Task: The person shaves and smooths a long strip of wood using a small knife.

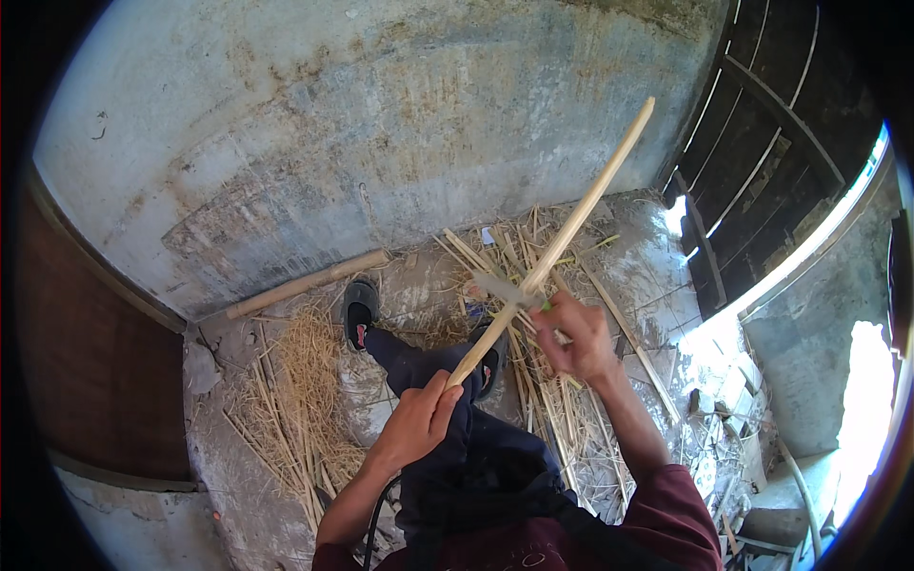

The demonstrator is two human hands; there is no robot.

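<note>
My left hand (416, 419) is closed round the near end of a long pale wooden stick (592, 202). The stick slants up and away to the right over my lap, and its far end tapers. In my right hand (578, 338), fingers curled, is a knife (499, 287); a bit of green shows at its handle. The blade lies across the stick near its middle and looks blurred. Whether its edge bites into the wood, I cannot tell.
Split wooden strips (552, 409) lie scattered under my right arm. A heap of fine shavings (309, 381) covers the floor at left. A thick pole (309, 284) rests along the wall. Rubble (738, 390) lies at right by a dark plank door (762, 143).
</note>
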